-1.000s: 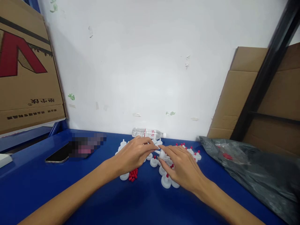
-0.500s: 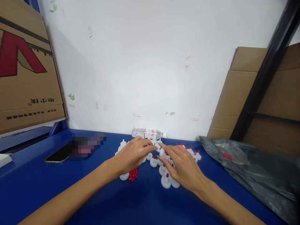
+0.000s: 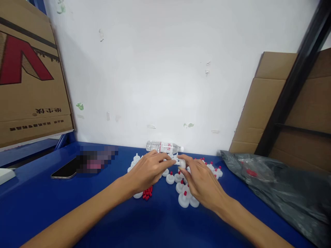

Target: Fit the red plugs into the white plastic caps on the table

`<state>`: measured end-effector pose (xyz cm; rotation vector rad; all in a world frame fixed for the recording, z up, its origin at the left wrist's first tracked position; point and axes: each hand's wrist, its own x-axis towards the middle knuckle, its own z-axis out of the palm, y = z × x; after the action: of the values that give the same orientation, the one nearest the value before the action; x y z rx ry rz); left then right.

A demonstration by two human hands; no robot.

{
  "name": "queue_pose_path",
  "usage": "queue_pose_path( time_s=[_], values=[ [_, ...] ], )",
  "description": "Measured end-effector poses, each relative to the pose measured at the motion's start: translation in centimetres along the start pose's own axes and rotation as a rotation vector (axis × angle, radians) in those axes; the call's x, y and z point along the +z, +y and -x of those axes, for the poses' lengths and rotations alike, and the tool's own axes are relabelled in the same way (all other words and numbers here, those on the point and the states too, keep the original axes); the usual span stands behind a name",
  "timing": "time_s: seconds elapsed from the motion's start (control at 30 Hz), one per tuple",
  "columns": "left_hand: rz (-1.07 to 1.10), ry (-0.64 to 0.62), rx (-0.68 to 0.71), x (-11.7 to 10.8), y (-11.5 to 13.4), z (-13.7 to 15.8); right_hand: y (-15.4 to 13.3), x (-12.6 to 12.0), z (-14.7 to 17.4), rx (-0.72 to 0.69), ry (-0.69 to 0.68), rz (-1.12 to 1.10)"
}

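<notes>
My right hand is closed around the rim of a white plastic nozzle cap, tipped on its side with its spout pointing left. Close against that spout are the pinched fingertips of my left hand; whatever they hold, if anything, is hidden. Below my left hand lies a small pile of red tips. White caps with bare spouts stand to the left, partly covered by my left hand. Around and under my right hand stand several white caps with red tips on their spouts.
A clear plastic bottle lies on the blue table by the wall. At left are a phone and a large cardboard box. Dark plastic sheeting covers the right side, with flattened cardboard behind.
My right fingers have closed on a white cap, which is now sideways with its spout at my left fingertips. The left hand has barely moved.
</notes>
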<state>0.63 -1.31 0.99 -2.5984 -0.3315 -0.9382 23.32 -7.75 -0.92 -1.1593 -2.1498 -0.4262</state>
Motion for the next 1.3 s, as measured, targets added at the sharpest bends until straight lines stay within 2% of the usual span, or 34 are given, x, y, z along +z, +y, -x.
queue_pose_path(
  time_s=[0.17,0.33,0.63,0.9,1.1,1.3],
  values=[
    [-0.013,0.007,0.023,0.0,0.2,0.0,-0.2,0.0,0.0,-0.045,-0.021,-0.005],
    [-0.021,0.034,0.036,-0.3,0.4,-0.2,-0.2,-0.1,0.2,-0.027,-0.037,-0.028],
    [0.026,-0.036,-0.04,-0.1,1.3,-0.1,-0.5,-1.1,0.3,-0.081,-0.106,-0.099],
    [-0.037,0.062,-0.079,-0.3,1.9,-0.1,-0.9,-0.8,0.0,-0.139,-0.08,-0.058],
    [-0.075,-0.052,0.001,0.0,1.9,0.2,-0.9,-0.2,0.3,-0.189,-0.082,-0.027],
    [-0.058,-0.046,0.008,0.0,1.9,0.1,-1.0,-0.5,0.1,-0.232,-0.09,-0.024]
  ],
)
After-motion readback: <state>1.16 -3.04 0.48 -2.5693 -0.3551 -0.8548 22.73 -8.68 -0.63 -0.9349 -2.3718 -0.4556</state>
